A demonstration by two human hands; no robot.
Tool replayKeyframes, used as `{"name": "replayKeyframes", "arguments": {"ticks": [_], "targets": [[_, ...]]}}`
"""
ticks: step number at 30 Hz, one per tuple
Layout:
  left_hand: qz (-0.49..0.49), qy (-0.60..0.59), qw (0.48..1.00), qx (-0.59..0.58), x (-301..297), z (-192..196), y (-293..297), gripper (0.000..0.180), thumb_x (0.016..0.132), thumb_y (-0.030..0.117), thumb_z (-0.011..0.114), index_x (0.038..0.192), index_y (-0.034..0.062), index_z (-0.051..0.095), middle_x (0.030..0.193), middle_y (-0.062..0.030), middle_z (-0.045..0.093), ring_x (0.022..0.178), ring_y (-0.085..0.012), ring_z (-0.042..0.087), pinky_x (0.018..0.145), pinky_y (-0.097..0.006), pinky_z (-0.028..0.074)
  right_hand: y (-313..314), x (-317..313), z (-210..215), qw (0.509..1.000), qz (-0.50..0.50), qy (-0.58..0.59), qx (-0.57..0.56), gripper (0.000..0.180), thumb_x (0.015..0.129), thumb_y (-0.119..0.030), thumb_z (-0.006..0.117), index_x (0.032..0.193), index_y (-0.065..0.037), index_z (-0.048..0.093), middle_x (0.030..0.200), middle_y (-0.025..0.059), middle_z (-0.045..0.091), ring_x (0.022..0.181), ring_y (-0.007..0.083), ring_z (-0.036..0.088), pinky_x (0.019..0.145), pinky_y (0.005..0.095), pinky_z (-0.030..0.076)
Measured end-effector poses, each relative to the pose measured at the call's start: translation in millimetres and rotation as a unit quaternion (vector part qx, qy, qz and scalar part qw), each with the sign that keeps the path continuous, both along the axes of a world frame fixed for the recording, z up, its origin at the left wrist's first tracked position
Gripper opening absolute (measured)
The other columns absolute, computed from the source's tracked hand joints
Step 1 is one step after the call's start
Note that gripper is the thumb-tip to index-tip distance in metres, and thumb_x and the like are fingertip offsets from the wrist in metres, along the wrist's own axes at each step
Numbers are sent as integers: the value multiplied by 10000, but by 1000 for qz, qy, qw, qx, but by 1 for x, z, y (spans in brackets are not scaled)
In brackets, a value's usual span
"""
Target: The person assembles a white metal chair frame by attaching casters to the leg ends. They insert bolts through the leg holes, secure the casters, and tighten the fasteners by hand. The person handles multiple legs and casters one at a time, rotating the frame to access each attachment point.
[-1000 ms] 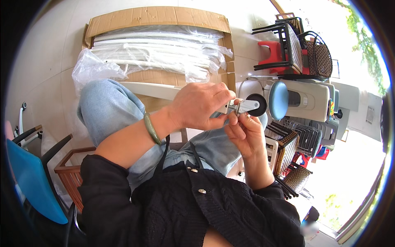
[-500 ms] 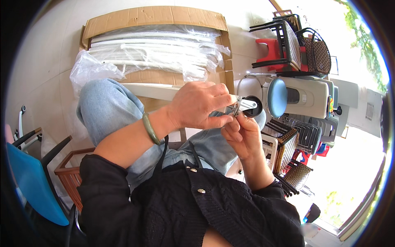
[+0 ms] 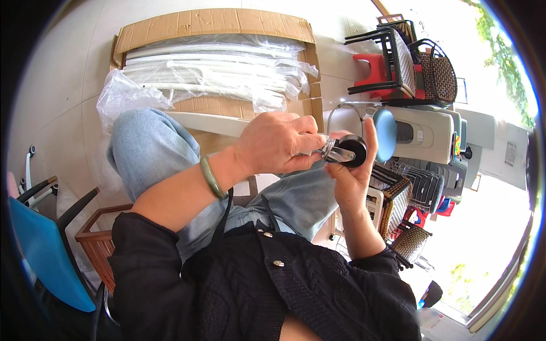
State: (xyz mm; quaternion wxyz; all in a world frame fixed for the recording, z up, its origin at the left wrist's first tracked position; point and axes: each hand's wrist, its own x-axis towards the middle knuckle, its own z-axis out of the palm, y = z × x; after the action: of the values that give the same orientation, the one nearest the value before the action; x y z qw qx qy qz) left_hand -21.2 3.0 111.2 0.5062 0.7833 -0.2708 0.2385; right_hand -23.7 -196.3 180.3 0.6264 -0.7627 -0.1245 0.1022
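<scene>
Closed over the end of a long, flat-sided white bar point(image 3: 207, 123), my left hand point(image 3: 273, 141) wears a green bangle at the wrist. From its fingertips sticks out a swivel caster point(image 3: 354, 152), with a black wheel and a shiny metal fork. My fingers hide the joint between caster and bar. Around the wheel curves my right hand point(image 3: 354, 182): the thumb lies below it and one finger stretches up along its far right side. Other fingertips show partly behind the caster. The bar slants over my knees in light blue jeans.
An open cardboard box point(image 3: 216, 21) beyond my knees holds several white tubes point(image 3: 205, 62) in clear plastic wrap. A blue chair point(image 3: 48, 256) and a brown slatted wooden crate point(image 3: 96, 233) stand left. Rightward are a blue round seat point(image 3: 384, 134) and stacked woven chairs point(image 3: 441, 74).
My right hand has shifted right and up, its pinch below the caster opened into a cupped hold with one finger raised. The caster has turned and tilted. My left hand stays nearly in place.
</scene>
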Motion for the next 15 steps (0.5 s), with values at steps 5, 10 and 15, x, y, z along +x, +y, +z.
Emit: {"name": "replayKeyframes", "arguments": {"ticks": [5, 10, 15], "targets": [[12, 0, 1000, 12, 1, 3, 2, 160, 802, 290, 699, 899, 175, 645, 823, -2, 582, 733, -206, 643, 596, -360, 509, -6, 23, 5, 873, 124, -419, -216, 890, 788, 93, 703, 1506, -185, 258, 1355, 225, 448, 829, 167, 565, 730, 275, 505], [13, -9, 1000, 10, 3, 2, 2, 163, 807, 301, 696, 900, 180, 640, 825, -5, 577, 723, -212, 641, 594, -363, 508, -7, 44, 19, 814, 215, -485, -238, 584, 664, 102, 726, 1187, -124, 601, 1198, 177, 603, 835, 257, 624, 711, 341, 518], [19, -14, 1000, 9, 3, 0, 0, 156, 808, 287, 698, 899, 174, 639, 812, -5, 582, 700, -214, 639, 590, -369, 509, 6, 26, 25, 995, 74, 43, -46, 451, 845, -12, 714, 1262, 16, 545, 1059, 80, 643, 950, 172, 638, 810, 273, 514]]}}
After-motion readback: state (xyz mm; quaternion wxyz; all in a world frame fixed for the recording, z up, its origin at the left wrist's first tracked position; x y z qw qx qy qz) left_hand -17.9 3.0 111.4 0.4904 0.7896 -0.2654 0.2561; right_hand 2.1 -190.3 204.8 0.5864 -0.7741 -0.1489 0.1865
